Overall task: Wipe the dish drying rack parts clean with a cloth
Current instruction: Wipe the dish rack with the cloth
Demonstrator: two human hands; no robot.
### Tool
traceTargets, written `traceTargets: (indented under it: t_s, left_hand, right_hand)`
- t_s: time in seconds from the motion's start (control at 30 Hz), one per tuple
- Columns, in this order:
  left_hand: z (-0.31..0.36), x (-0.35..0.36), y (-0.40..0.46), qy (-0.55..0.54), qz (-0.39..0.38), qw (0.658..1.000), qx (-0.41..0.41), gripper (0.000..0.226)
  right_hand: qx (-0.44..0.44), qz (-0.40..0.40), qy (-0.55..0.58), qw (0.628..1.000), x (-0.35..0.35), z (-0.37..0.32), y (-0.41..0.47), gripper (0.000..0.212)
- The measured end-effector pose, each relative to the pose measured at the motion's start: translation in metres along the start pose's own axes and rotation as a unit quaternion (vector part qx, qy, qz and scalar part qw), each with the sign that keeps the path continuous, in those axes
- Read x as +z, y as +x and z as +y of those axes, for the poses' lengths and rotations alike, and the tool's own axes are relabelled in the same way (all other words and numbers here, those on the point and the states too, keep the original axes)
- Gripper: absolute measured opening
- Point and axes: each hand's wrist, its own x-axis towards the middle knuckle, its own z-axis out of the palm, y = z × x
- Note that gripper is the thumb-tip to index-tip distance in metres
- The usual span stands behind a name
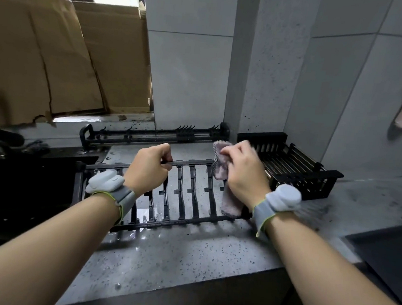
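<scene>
1. Slatted rack panel (187, 192): on the tabletop (187, 254) beside the sink; left hand (149, 170) grips its far rail.
2. Cloth (220, 168): bunched in the right hand (244, 172), pressed on the panel's right end.
3. Basket (297, 169) and hook rail (153, 135) (wet specks visible): apparently awaiting wiping; task likely mid-course.

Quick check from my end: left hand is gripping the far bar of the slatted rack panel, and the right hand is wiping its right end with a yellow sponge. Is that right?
Not quite. In the head view the right hand holds a pinkish-grey cloth, not a yellow sponge, against the right end of the slatted rack panel. The rest stands: the left hand grips the panel's far bar.
</scene>
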Motion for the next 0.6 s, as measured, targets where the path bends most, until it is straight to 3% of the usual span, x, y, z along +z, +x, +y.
traceTargets:
  t_s: [0.2,0.4,0.53,0.6]
  left_hand:
    - [-0.006,0.004,-0.001,0.005,0.013,1.0,0.002,0.012]
    - [-0.003,0.004,0.002,-0.005,0.004,1.0,0.004,0.013]
    - [-0.003,0.003,0.0,-0.002,0.008,1.0,0.008,0.013]
    - [-0.001,0.003,-0.001,0.0,0.008,1.0,0.012,0.013]
  right_hand:
    - [-0.027,-0.107,-0.046,0.993,0.019,0.003,-0.051,0.029]
    - [-0.002,-0.181,0.007,0.984,-0.021,-0.012,-0.04,0.025]
    - [0.0,-0.02,0.06,0.998,-0.018,-0.027,-0.001,0.027]
    - [0.001,0.011,0.051,0.999,0.003,-0.031,0.003,0.034]
